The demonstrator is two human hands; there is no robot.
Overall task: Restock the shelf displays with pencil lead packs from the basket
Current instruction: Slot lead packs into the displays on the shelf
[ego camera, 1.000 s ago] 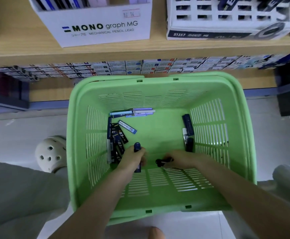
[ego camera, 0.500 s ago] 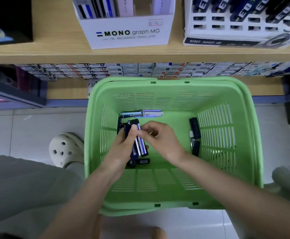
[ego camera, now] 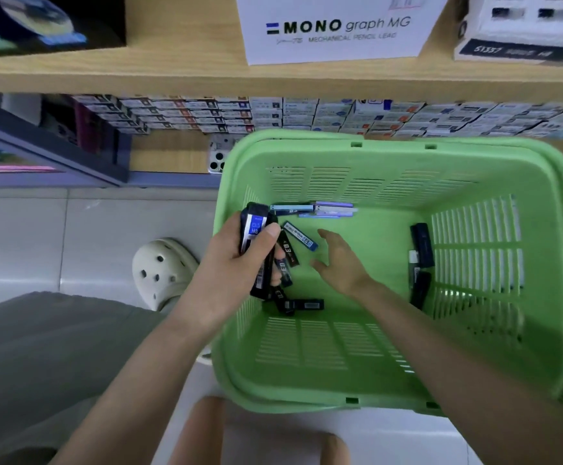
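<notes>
Head view: packs (ego camera: 255,229) bunched over the basket (ego camera: 306,402)
The left hand (ego camera: 233,266) grips a fanned bunch of slim black ones, blue label up; the right hand (ego camera: 340,260) hovers spread and empty over loose packs (ego camera: 301,235) on the basket floor. Adding more could let the slick bunch slip before it reaches the MONO box (ego camera: 333,31) on the shelf (ego camera: 139,75)
</notes>
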